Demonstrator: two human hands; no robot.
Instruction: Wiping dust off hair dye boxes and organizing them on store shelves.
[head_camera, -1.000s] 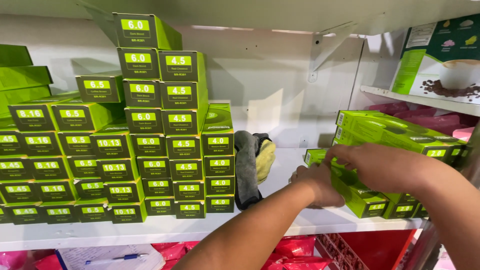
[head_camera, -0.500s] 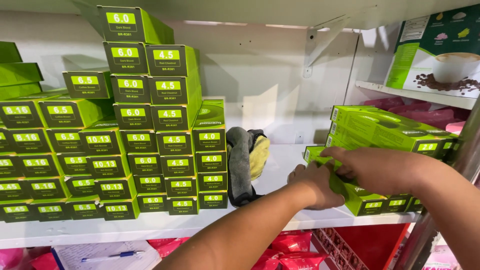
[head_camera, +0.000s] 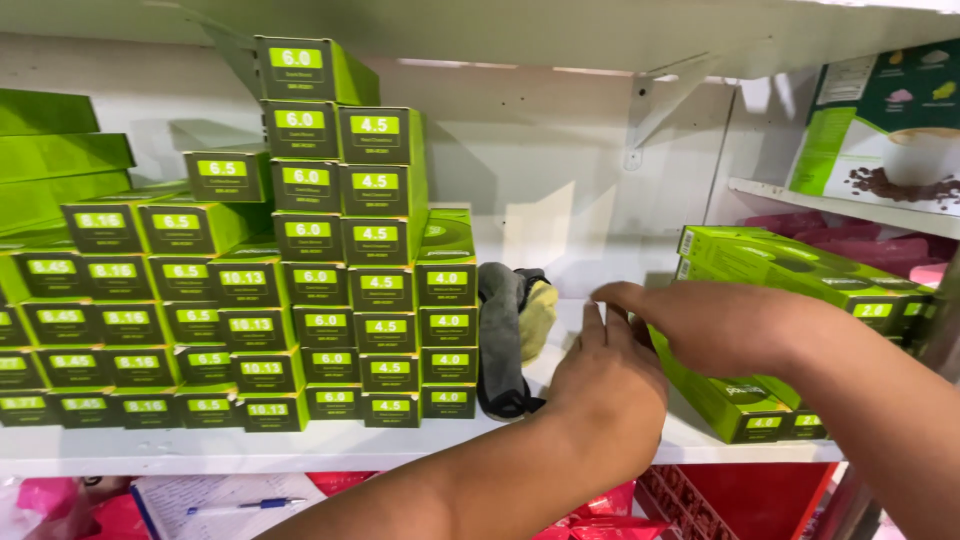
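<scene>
Nearest, at the bottom edge below the shelf: a blue pen on a sheet of paper, pink and red packets beside.

Then the left hand, fingers straight and together, palm forward over the front of the white shelf, clamped on nothing that shows; fingertips close to the slanted green boxes on the right, contact hidden by the other hand. Just above, the right hand, laid flat across the near end of those boxes, fingers stretched leftward, resting rather than pinching; whether anything is gripped underneath, impossible to tell.

Those boxes: long, slim cartons lying tilted in a loose pile at the shelf's right end. Probably light and stiff, with smooth printed card that may slide one on another; corners likely to crush under a hard squeeze. Best taken across the long sides near the middle, thumb on one face and fingers opposite.

Between hands and stack, a grey and yellow cloth, soft, slumped against the wall. Further left, stacked green boxes in tidy columns, label ends forward. Farthest, upper right, a large carton on another shelf.
</scene>
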